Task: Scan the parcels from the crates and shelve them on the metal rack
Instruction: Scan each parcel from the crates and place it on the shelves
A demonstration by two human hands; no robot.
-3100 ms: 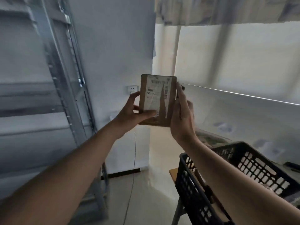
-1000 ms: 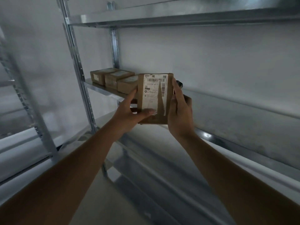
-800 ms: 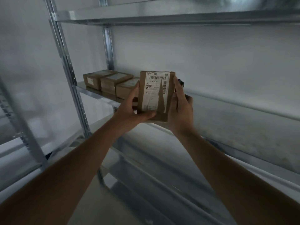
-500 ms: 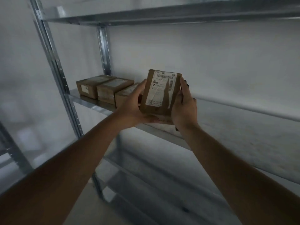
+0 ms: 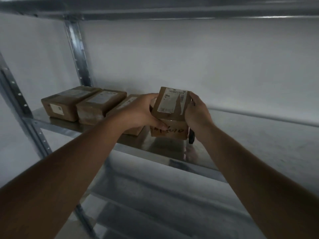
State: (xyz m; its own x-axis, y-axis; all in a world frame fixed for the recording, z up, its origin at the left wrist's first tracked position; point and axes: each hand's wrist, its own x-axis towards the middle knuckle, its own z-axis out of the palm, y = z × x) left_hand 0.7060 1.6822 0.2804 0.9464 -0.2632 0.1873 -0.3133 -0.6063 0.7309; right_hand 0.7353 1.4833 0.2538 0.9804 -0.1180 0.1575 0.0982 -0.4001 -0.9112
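A storeroom; galvanised metal rack point(image 5: 78, 54) against bare wall; labelled cardboard parcels point(image 5: 82, 105) shelved.

Head camera looks forward, close on the rack shelf point(image 5: 241, 135), seemingly slightly downward

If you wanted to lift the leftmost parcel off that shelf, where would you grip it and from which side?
Probably across its two long sides, coming from the open front of the rack. The leftmost parcel lies flat with a short end facing out. Its left side is free; the second parcel sits close on its right, so slide it forward first. Both hands now hold another parcel.
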